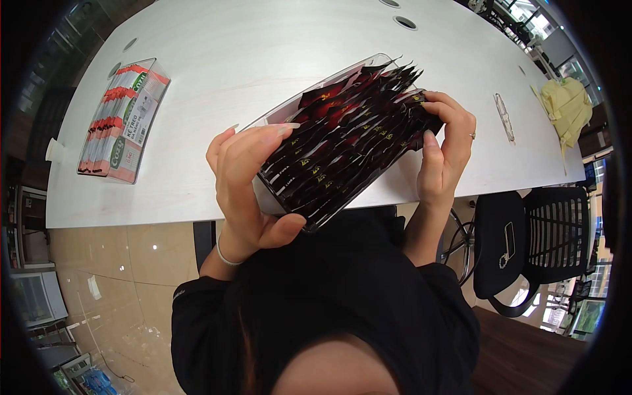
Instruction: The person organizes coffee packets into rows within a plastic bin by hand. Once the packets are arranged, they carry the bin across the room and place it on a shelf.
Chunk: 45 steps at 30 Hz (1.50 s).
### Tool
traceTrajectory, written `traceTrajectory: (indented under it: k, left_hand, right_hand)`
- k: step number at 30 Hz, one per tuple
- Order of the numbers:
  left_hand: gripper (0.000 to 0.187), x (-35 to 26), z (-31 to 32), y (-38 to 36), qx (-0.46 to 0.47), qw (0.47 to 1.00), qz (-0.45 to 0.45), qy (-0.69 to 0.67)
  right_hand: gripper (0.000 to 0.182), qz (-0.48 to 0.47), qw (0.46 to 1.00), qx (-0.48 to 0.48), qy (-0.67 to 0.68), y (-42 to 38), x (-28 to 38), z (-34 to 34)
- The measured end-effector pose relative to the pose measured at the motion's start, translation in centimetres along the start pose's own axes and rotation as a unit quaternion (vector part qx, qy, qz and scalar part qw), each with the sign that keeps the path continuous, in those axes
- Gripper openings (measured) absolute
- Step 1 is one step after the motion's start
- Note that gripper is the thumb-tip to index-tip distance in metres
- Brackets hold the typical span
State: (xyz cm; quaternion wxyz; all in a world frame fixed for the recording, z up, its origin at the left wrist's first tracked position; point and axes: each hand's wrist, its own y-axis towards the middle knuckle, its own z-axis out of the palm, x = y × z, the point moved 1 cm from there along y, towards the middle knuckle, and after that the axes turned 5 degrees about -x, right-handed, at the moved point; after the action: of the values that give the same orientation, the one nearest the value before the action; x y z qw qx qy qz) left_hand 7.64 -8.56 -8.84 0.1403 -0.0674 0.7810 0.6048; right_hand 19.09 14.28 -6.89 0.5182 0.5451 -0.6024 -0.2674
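Observation:
A clear plastic box (289,110) stands tilted at the table's front edge, packed with several black and dark red sachets (342,135) with yellow print. My left hand (247,178) is wrapped round the box's left end, its fingers over the rim and its thumb at the near corner. At the right end, my right hand (444,141) pinches the last black sachets between thumb and fingers. The tops of the sachets at the far side fan out above the rim.
On the white table (204,72), a second clear box (122,122) of red and white sachets lies at left. A thin clear item (504,118) and yellow cloth (567,108) are at right. A black chair (503,243) stands by the front edge.

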Motion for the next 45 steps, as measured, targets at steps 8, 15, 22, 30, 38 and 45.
traceTrajectory:
  k: [8, 15, 22, 30, 38, 45]
  left_hand:
    - [0.071, 0.0, 0.0, 0.0, 0.000, 1.000, -0.002, -0.004]
    - [0.070, -0.1, -0.1, 0.1, 0.007, 1.000, -0.004, 0.001]
    - [0.068, -0.5, -0.3, 0.4, 0.022, 1.000, -0.013, 0.017]
    - [0.067, -0.5, -0.3, 0.4, 0.020, 1.000, -0.010, 0.016]
    - [0.066, -0.5, -0.3, 0.5, 0.018, 1.000, -0.011, 0.018]
    - [0.066, -0.5, -0.3, 0.4, 0.019, 1.000, -0.012, 0.019]
  right_hand:
    - [0.033, -0.015, 1.000, 0.007, -0.003, 0.2, 0.1, -0.2]
    - [0.032, 0.011, 1.000, 0.021, 0.005, 0.3, 0.2, -0.3]
    - [0.031, 0.003, 1.000, 0.013, 0.014, 0.2, 0.0, -0.2]
    - [0.047, 0.022, 0.999, 0.027, -0.003, 1.0, 0.3, -0.1]
    - [0.046, -0.013, 0.997, 0.061, -0.035, 1.4, 0.1, -0.1]
    - [0.045, -0.017, 0.998, 0.048, -0.047, 0.8, -0.2, -0.1]
